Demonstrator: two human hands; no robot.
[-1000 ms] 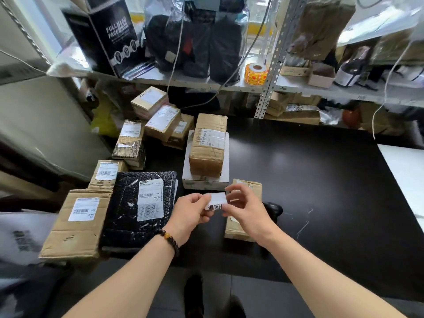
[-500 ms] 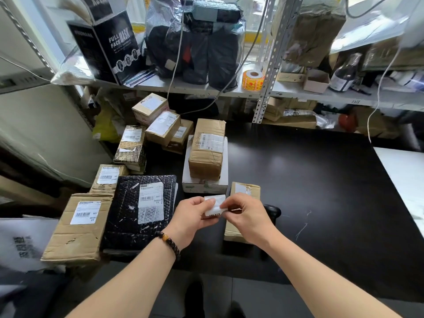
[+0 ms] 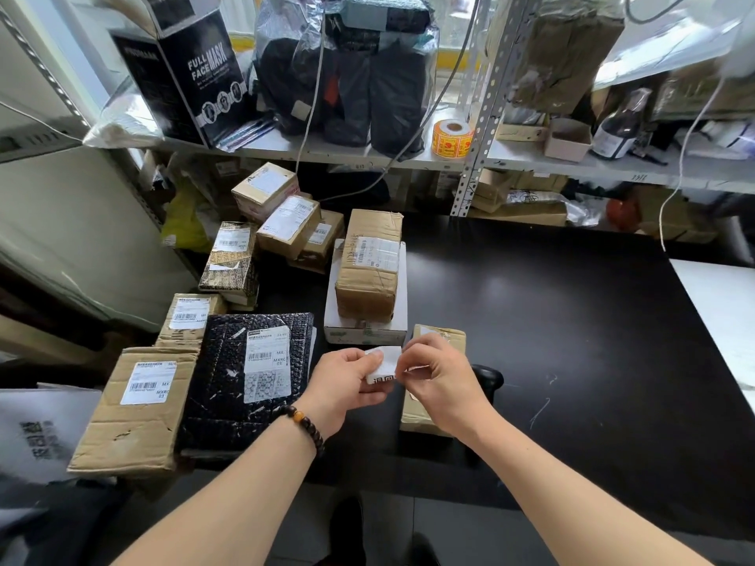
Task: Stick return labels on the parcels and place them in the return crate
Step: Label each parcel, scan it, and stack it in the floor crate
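Observation:
A small white return label (image 3: 384, 363) with black print is pinched between both my hands above the black table (image 3: 551, 328). My left hand (image 3: 343, 384) holds its left side and my right hand (image 3: 439, 379) pinches its right edge. Just under my right hand lies a small brown cardboard parcel (image 3: 435, 414), partly hidden by it. More labelled parcels lie to the left: a black bubble mailer (image 3: 245, 373), a flat brown box (image 3: 139, 410), and a tall brown box (image 3: 369, 267) on a white box (image 3: 363, 330). No crate is in view.
A pile of small parcels (image 3: 282, 222) fills the table's back left. A metal shelf (image 3: 367, 157) behind carries black bags, a mask box and an orange sticker roll (image 3: 451, 138). A black object (image 3: 486, 379) sits right of the small parcel. A white surface (image 3: 723, 308) adjoins the table's right side.
Both hands kept the label between them over the small parcel; the label bent and its backing seems to be peeling apart. The view tilted slightly.

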